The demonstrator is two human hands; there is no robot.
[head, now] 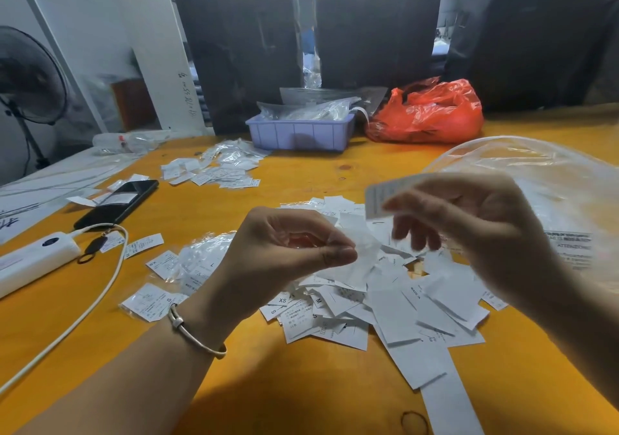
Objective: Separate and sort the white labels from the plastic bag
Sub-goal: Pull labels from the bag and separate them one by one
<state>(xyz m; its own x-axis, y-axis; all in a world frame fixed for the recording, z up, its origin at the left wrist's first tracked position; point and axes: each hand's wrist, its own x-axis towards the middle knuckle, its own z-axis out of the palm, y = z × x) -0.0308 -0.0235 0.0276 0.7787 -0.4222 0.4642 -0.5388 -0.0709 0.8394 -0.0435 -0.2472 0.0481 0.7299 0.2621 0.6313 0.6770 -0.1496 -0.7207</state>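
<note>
Behind the right hand (469, 223) lies the clear plastic bag (549, 180); below both hands spreads the pile of white labels (395, 304). That hand pinches one label (376, 200); the left hand (288, 250) pinches a small clear sleeve (363, 250).

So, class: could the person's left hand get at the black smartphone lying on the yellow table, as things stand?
Probably yes: the left hand pinches a clear wrapper, but bare table lies between it and the black smartphone, with nothing standing in between.
</note>
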